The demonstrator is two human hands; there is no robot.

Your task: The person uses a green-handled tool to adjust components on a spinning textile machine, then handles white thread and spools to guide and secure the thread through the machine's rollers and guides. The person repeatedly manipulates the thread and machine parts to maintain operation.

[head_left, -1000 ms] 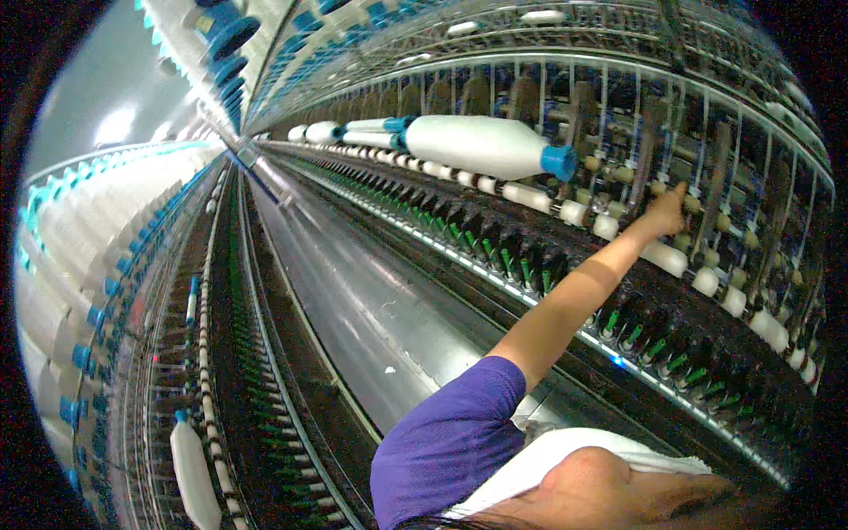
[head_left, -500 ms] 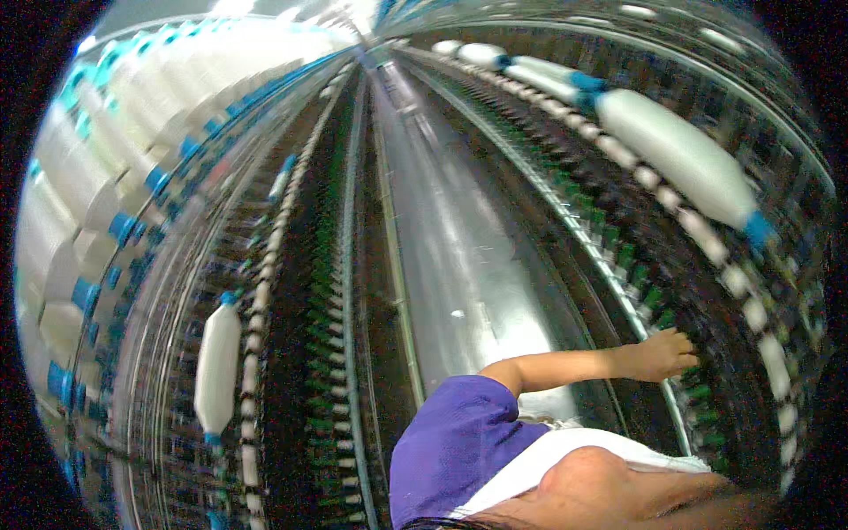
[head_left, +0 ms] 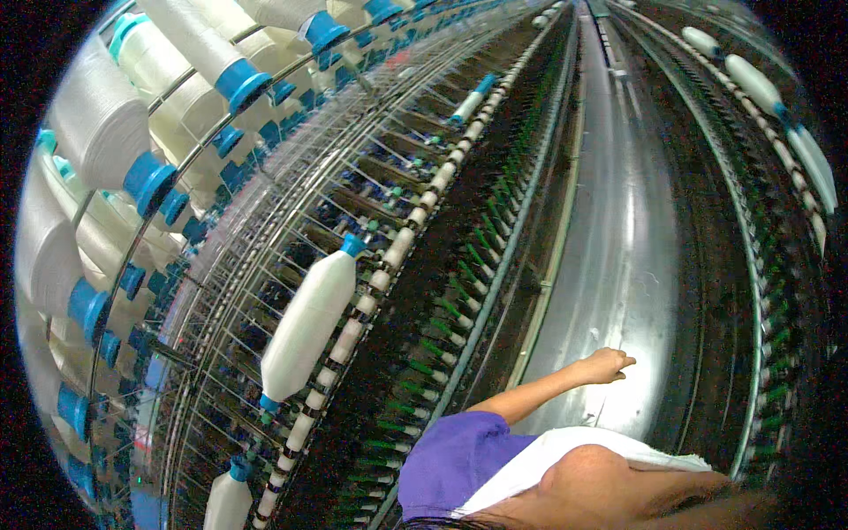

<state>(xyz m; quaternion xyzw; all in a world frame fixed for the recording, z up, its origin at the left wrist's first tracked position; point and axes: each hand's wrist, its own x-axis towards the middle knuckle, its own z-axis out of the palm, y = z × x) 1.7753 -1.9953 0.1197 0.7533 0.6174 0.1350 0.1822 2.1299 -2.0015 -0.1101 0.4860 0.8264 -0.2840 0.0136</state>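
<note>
My left hand (head_left: 604, 366) reaches out over the shiny grey floor of the aisle, at the end of a bare forearm and a purple sleeve (head_left: 455, 455). Its fingers are curled in, with one fingertip poking forward; whether anything small is between them is hidden. No machine part touches it. Nearest on the left is a row of green-tipped spindles (head_left: 446, 331) along a metal rail. My right hand is out of view.
Spinning frames line both sides. On the left, a white roving bobbin (head_left: 309, 327) with blue ends hangs beside pale rollers (head_left: 349, 340), and large white bobbins (head_left: 102, 115) hang above. More spindles (head_left: 768, 340) and a white bobbin (head_left: 753, 84) are on the right.
My left hand has come away from the spindles of the right-hand frame and moved left over the aisle. The view has turned toward the left frame.
</note>
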